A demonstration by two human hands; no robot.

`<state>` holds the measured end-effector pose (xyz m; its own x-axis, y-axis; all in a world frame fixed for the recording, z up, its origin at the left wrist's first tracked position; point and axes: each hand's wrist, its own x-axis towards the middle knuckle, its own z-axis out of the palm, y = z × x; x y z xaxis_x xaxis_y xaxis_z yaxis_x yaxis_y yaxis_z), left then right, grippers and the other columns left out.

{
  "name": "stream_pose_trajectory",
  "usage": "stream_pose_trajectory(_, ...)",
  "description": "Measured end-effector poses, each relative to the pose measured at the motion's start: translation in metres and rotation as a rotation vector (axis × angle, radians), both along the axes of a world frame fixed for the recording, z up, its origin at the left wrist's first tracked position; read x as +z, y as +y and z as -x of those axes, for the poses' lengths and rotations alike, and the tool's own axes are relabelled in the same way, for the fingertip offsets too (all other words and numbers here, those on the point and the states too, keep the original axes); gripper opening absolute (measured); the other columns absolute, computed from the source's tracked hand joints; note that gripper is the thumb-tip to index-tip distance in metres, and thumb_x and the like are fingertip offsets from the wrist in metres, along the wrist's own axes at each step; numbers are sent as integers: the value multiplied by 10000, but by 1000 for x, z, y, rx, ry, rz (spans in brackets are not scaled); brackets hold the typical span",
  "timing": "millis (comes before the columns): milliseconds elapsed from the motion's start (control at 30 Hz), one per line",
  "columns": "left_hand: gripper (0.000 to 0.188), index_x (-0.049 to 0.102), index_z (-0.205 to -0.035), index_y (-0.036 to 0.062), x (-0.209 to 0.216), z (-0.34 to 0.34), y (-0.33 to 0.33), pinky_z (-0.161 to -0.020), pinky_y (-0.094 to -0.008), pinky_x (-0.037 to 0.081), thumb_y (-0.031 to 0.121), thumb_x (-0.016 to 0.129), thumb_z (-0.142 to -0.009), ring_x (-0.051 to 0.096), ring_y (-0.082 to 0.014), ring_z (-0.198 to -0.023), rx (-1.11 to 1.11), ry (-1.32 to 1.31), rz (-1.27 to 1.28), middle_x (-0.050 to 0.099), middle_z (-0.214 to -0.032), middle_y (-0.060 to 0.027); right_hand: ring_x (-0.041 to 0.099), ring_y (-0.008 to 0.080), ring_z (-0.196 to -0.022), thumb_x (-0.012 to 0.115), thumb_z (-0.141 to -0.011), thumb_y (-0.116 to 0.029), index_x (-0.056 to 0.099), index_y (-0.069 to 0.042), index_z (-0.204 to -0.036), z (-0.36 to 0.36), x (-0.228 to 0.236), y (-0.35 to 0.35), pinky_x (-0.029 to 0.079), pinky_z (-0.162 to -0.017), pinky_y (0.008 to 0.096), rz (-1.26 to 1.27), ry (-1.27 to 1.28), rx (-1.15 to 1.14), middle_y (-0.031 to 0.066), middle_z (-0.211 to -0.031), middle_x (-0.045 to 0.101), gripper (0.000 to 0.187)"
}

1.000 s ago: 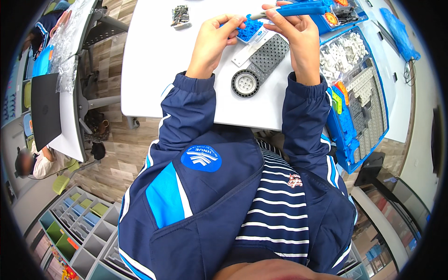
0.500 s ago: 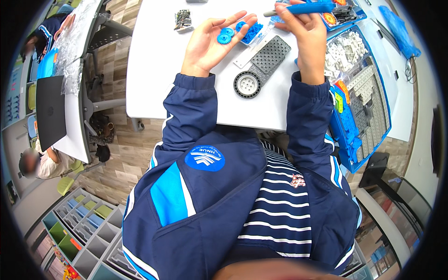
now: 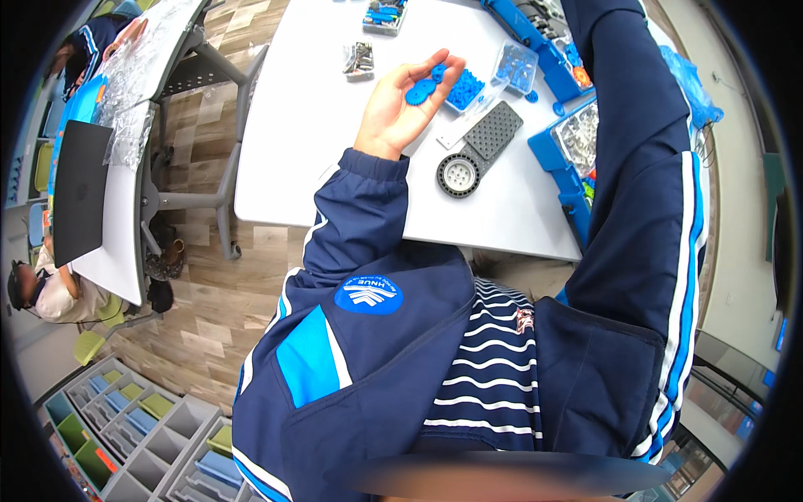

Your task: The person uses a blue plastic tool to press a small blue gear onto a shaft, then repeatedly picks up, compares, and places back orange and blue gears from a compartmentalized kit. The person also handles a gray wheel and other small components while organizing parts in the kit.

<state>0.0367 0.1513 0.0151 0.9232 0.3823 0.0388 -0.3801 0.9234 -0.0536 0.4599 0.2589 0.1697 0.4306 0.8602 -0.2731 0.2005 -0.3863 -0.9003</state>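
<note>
My left hand (image 3: 401, 109) is raised palm up over the white table (image 3: 309, 151), fingers loosely curled around two blue gear pieces (image 3: 424, 86) resting at the fingertips. Just beyond it lies a small clear box of blue parts (image 3: 467, 88). A dark grey perforated plate (image 3: 494, 130), a pale flat strip (image 3: 456, 134) and a black wheel with a white hub (image 3: 457, 175) lie to its right. My right sleeve (image 3: 644, 142) reaches up past the top edge, so my right hand is out of sight.
A blue tray of small pale parts (image 3: 570, 138) sits at the table's right edge. A bag of metal parts (image 3: 360, 58) and another clear box (image 3: 516, 65) lie further back. A second table with a dark laptop (image 3: 79, 192), a seated person (image 3: 42, 289) and bin shelves (image 3: 125, 427) are on the left.
My right hand has lifted away and left the picture at the top. My left hand has turned palm up with the blue gear pieces in it. The view has shifted closer.
</note>
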Motion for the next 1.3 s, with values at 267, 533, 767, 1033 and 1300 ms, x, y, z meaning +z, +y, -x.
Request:
stream_pose_trajectory(267,179,486,-942,56,0,8,2,-441,-228,263,154,421,-1078,323,-75,-556,-56,30,-149,377,-711,25,520,176,-453,631,-1025,-317,703,12,-1021,-4,5,3,385,-400,328,130,-357,-22,51,-658,588,337)
stream_pose_trajectory(533,281,507,-960,55,8,9,0,-385,-182,324,286,472,-1116,376,-44,-510,-31,146,-46,427,-779,0,474,148,-451,641,-1030,-300,679,-26,-946,6,17,1,353,-406,310,113,-296,-20,22,-614,515,289)
stream_pose_trajectory(767,489,418,-721,137,6,9,2,-390,-201,210,431,437,-1111,272,-42,-421,2,106,-222,336,-602,46,418,140,-480,645,-1035,-338,611,-57,-791,-18,36,14,356,-450,306,272,-396,175,17,-602,469,374)
stream_pose_trajectory(1033,421,391,-728,151,10,10,-1,-438,-224,225,289,421,-1125,264,-56,-500,15,149,-160,321,-623,50,528,198,-568,672,-991,-276,663,-37,-840,-11,57,-17,449,-527,346,140,-638,241,65,-675,560,283)
stream_pose_trajectory(1300,177,548,-1103,64,35,10,-18,-449,-208,227,195,429,-1120,291,-36,-501,239,390,-414,372,-715,40,712,252,-829,776,-876,-243,754,-56,-903,96,-13,-233,558,-732,392,-29,-1128,551,133,-832,711,191)
